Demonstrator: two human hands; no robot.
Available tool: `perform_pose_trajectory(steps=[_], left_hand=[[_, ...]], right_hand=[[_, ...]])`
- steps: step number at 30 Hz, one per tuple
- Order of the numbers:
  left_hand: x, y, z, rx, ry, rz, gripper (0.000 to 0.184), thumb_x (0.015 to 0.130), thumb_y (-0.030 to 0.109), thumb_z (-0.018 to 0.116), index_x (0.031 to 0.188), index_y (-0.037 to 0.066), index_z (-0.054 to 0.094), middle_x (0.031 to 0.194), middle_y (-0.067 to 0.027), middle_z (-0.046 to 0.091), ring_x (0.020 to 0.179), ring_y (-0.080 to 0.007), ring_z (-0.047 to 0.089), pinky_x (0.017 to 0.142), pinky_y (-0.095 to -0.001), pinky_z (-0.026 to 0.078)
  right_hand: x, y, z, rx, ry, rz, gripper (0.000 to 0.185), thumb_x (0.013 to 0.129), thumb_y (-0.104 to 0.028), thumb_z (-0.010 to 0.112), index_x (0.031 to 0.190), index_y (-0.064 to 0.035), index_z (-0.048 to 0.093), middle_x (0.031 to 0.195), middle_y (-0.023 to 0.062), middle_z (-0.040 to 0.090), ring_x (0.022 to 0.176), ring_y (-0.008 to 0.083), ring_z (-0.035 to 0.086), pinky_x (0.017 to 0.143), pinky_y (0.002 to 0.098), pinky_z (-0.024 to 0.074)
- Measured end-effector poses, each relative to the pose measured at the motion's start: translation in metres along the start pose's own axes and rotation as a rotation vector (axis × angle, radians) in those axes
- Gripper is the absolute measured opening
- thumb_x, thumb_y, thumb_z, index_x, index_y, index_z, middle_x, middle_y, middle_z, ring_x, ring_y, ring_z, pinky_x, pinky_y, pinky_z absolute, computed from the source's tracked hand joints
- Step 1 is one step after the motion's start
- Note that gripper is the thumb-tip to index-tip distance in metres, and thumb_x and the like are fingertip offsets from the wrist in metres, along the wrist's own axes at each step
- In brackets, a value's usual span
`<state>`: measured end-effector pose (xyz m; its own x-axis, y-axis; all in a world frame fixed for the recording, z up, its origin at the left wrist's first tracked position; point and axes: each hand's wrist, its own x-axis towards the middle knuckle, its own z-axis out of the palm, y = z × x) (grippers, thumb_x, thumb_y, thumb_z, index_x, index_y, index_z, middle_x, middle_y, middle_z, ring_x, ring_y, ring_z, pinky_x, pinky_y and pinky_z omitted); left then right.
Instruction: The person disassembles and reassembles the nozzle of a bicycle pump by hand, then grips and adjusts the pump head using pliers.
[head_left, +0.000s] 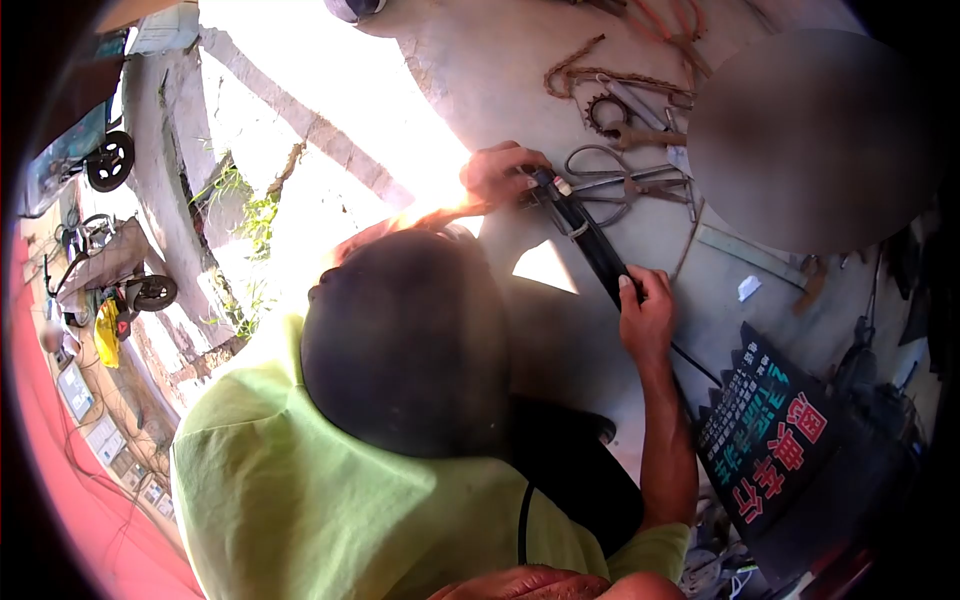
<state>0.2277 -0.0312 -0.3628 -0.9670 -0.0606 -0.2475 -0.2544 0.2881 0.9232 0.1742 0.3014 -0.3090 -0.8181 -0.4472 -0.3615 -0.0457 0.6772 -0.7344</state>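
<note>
Two patches of bare skin, one wrinkled (530, 582) and one smooth (643, 587), show at the bottom edge. I cannot tell which part of my left or right hand or arm they are; no fingers show clearly. Just above them is the back of a co-worker in a yellow-green shirt (330, 480). One hand of the co-worker (500, 172) is at the upper end of a black tube-like part (597, 250), and the other (647, 305) grips its lower end. A thin black cable runs down from the part.
Pliers or cutters (630, 187), a toothed ring (606, 115), brown rope (625, 76) and a flat greenish bar (750, 255) lie on the concrete floor (490, 60). A black printed flap (765, 430) stands at right. Wheeled vehicles (110, 265) are at far left.
</note>
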Motion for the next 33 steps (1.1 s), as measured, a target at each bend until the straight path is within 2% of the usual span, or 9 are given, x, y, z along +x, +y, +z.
perform_pose_trajectory(steps=[4, 10, 13, 19, 22, 25, 28, 31, 33], left_hand=[[0.013, 0.003, -0.008, 0.041, -0.042, 0.018, 0.027, 0.101, 0.003, 0.061, 0.128, 0.004, 0.064, 0.107, -0.0077, 0.062, 0.089, -0.0146, 0.065, 0.079, -0.0299, 0.055], [0.02, 0.001, -0.011, 0.051, -0.086, 0.003, 0.027, 0.102, 0.004, 0.061, 0.129, 0.005, 0.064, 0.106, -0.005, 0.062, 0.088, -0.0123, 0.062, 0.078, -0.0288, 0.054], [0.021, -0.003, -0.012, 0.031, -0.095, 0.015, 0.027, 0.102, 0.005, 0.061, 0.129, 0.003, 0.063, 0.105, -0.0045, 0.062, 0.088, -0.0119, 0.062, 0.078, -0.0288, 0.053], [0.026, 0.014, -0.015, 0.206, -0.08, 0.091, 0.027, 0.101, 0.005, 0.062, 0.127, 0.001, 0.063, 0.102, -0.0092, 0.065, 0.088, -0.0162, 0.067, 0.078, -0.0318, 0.055], [0.026, 0.016, -0.015, 0.161, -0.09, 0.042, 0.027, 0.1, 0.004, 0.062, 0.127, 0.0, 0.063, 0.104, -0.0112, 0.066, 0.089, -0.0183, 0.068, 0.078, -0.0332, 0.056], [0.026, 0.012, -0.014, 0.108, -0.069, 0.011, 0.033, 0.093, 0.011, 0.065, 0.125, 0.005, 0.067, 0.108, -0.0174, 0.067, 0.095, -0.028, 0.07, 0.082, -0.0381, 0.057], [0.026, 0.013, -0.013, 0.092, -0.075, -0.011, 0.033, 0.093, 0.01, 0.065, 0.126, 0.005, 0.067, 0.109, -0.0176, 0.067, 0.095, -0.028, 0.069, 0.082, -0.0381, 0.057], [0.026, 0.015, -0.015, 0.114, -0.115, 0.003, 0.027, 0.101, 0.002, 0.06, 0.128, 0.0, 0.063, 0.105, -0.0086, 0.064, 0.091, -0.016, 0.066, 0.08, -0.0313, 0.055], [0.025, 0.012, -0.014, 0.092, -0.113, -0.004, 0.027, 0.101, 0.002, 0.06, 0.128, 0.0, 0.063, 0.106, -0.0085, 0.064, 0.092, -0.0159, 0.065, 0.081, -0.0311, 0.055]], right_hand=[[0.003, 0.0, 0.006, -0.013, 0.016, -0.002, 0.021, 0.093, -0.011, 0.068, 0.111, -0.0014, 0.07, 0.107, 0.0158, 0.066, 0.097, 0.0335, 0.067, 0.086, 0.0413, 0.0529], [0.008, -0.003, 0.01, -0.004, 0.063, 0.015, 0.022, 0.093, -0.013, 0.068, 0.112, -0.0017, 0.07, 0.108, 0.0156, 0.066, 0.098, 0.0343, 0.067, 0.087, 0.0417, 0.0532], [0.008, -0.001, 0.009, 0.003, 0.075, -0.006, 0.022, 0.093, -0.013, 0.068, 0.112, -0.0017, 0.07, 0.109, 0.0157, 0.066, 0.098, 0.0343, 0.067, 0.087, 0.0417, 0.0535], [0.007, -0.008, 0.007, -0.005, 0.079, -0.043, 0.022, 0.092, -0.014, 0.069, 0.111, -0.0022, 0.071, 0.106, 0.0149, 0.067, 0.095, 0.034, 0.067, 0.085, 0.0416, 0.0541], [0.008, -0.007, 0.01, -0.026, 0.092, -0.06, 0.022, 0.092, -0.014, 0.07, 0.11, -0.0026, 0.071, 0.104, 0.0138, 0.067, 0.093, 0.033, 0.068, 0.083, 0.0409, 0.0545], [0.008, -0.01, 0.012, 0.038, 0.116, -0.036, 0.02, 0.091, -0.014, 0.072, 0.107, -0.0028, 0.069, 0.103, 0.0131, 0.067, 0.09, 0.032, 0.067, 0.081, 0.0397, 0.0548], [0.009, -0.009, 0.012, 0.071, 0.126, -0.038, 0.018, 0.091, -0.014, 0.074, 0.105, -0.003, 0.068, 0.101, 0.0127, 0.067, 0.087, 0.0312, 0.067, 0.079, 0.0388, 0.0547], [0.011, -0.008, 0.014, 0.036, 0.161, -0.093, 0.016, 0.092, -0.014, 0.073, 0.103, -0.0033, 0.068, 0.099, 0.0125, 0.067, 0.086, 0.0318, 0.067, 0.077, 0.0399, 0.0543], [0.011, -0.005, 0.015, -0.007, 0.184, -0.15, 0.015, 0.094, -0.014, 0.072, 0.103, -0.0037, 0.068, 0.098, 0.0127, 0.067, 0.087, 0.0328, 0.067, 0.076, 0.0412, 0.054]])
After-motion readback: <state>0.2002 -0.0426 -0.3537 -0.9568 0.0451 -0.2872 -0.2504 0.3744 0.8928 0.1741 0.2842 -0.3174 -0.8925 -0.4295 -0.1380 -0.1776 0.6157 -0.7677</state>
